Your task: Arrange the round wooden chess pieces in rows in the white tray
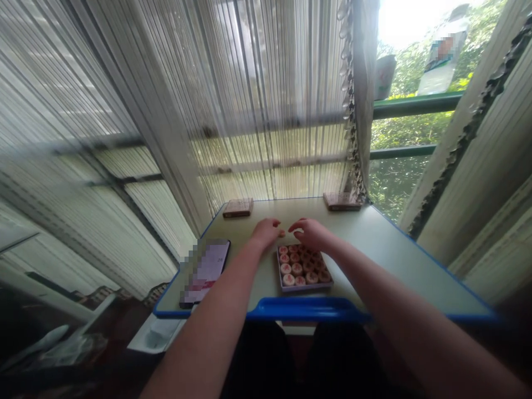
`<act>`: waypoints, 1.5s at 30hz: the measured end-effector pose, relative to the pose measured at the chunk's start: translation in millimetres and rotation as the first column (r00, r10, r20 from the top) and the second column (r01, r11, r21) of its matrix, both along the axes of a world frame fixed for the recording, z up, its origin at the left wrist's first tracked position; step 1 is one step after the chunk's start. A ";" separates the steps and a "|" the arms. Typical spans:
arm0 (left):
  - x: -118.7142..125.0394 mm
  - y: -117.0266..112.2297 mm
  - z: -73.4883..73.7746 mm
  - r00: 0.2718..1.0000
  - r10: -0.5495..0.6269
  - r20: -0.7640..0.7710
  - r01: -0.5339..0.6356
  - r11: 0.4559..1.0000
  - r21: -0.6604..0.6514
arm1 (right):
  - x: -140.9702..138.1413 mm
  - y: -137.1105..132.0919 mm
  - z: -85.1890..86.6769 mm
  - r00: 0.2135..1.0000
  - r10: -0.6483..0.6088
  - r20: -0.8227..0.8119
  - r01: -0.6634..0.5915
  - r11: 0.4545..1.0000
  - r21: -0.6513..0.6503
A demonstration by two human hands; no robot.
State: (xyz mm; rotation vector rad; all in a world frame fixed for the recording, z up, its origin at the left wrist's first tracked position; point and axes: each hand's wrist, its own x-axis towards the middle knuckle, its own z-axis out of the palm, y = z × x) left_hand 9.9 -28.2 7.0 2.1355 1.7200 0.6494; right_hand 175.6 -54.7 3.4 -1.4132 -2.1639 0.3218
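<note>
A small square tray (285, 285) full of round wooden chess pieces with red marks lies on the pale table (382, 249) near its front edge. My left hand (266, 231) hovers just past the tray's far left corner, fingers curled inward. My right hand (310, 231) is over the tray's far edge, fingers bent down toward the pieces. The fingertips of both hands nearly meet above the tray's far side. Whether either hand holds a piece is hidden.
A phone (205, 271) lies face up at the table's left edge. Two flat brown boxes, one (238, 208) at the back left and one (343, 201) at the back right, rest by the curtain. The table has a blue rim (307, 309). A window with greenery is beyond.
</note>
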 end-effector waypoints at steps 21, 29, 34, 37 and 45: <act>-6.8 3.0 -9.6 0.957 -0.213 0.194 0.219 0.976 -0.008 | -1.2 10.3 -7.0 0.979 0.004 -0.203 -0.012 0.999 -0.038; -6.4 -27.3 -1.7 0.862 -0.269 0.430 0.265 0.962 0.070 | 4.6 -10.2 -4.8 0.953 0.060 -0.296 -0.023 0.991 0.129; -6.8 -55.7 -2.9 0.793 -0.327 0.514 0.319 0.942 0.107 | 5.3 -40.8 -4.0 0.948 0.071 -0.309 -0.018 0.985 0.170; -5.8 -80.3 -5.9 0.802 -0.315 0.508 0.231 0.947 0.222 | 6.3 -69.7 -9.1 0.952 0.033 -0.304 0.046 0.968 0.246; -10.8 -128.9 -12.0 0.905 -0.319 0.283 0.184 0.890 0.416 | 15.2 -128.5 -26.9 0.967 0.005 -0.254 0.091 0.926 0.367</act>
